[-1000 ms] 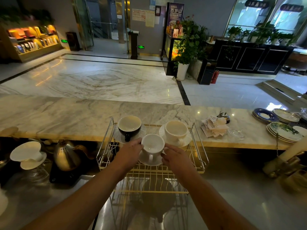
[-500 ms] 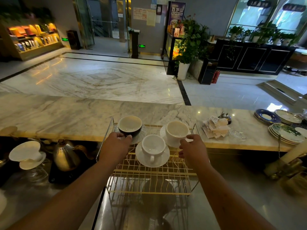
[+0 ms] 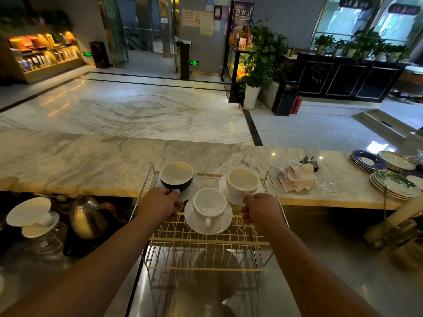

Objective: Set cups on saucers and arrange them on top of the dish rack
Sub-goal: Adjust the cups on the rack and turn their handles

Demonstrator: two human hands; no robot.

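Three cups on saucers stand on top of the gold wire dish rack (image 3: 206, 244). A white cup (image 3: 208, 206) on a white saucer (image 3: 219, 227) is nearest me, free of both hands. Behind it on the left is a black cup (image 3: 176, 176) on a clear saucer (image 3: 193, 187); my left hand (image 3: 159, 205) grips that saucer's near edge, thumb at the cup's handle. Behind on the right is a second white cup (image 3: 242, 184) on a white saucer (image 3: 223, 185); my right hand (image 3: 259, 208) holds its near right edge.
A marble counter (image 3: 96, 163) runs behind the rack. On it lie crumpled receipts (image 3: 296, 177), a service bell (image 3: 309, 161), a clear glass dish (image 3: 327, 185) and stacked plates (image 3: 393, 185). A steel kettle (image 3: 88, 217) and a white dripper (image 3: 29, 213) stand lower left.
Both hands let go of the front white cup and saucer and moved apart to the two rear saucers. Since half a second ago they hold nearly still there.
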